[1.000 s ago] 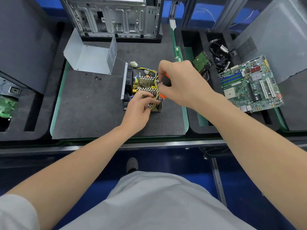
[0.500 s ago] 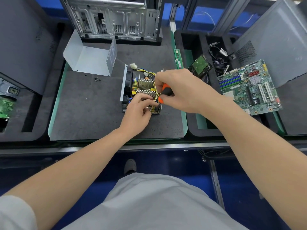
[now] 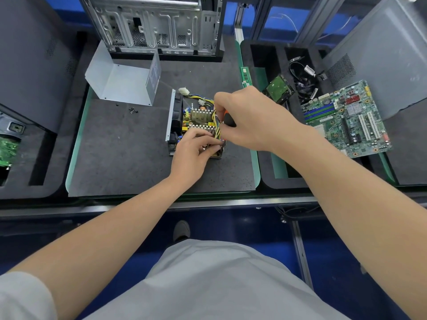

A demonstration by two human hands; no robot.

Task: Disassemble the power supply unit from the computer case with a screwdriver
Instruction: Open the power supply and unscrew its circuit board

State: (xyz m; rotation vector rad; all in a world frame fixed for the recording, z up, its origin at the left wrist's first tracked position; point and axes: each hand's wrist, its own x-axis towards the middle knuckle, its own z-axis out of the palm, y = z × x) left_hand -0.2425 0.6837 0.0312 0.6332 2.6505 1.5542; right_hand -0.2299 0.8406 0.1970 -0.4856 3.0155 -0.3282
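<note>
Power supply unit lies opened on the desk, left hand gripping its near corner, right hand gripping the screwdriver. Foam tray on the right holds a hard drive and cables.

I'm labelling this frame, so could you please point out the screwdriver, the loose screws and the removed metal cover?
screwdriver (image 3: 228, 120), head view, on its orange-and-black handle.
loose screws (image 3: 133, 110), head view, on the cluster's middle.
metal cover (image 3: 122, 84), head view, on its flat inner panel.
</note>
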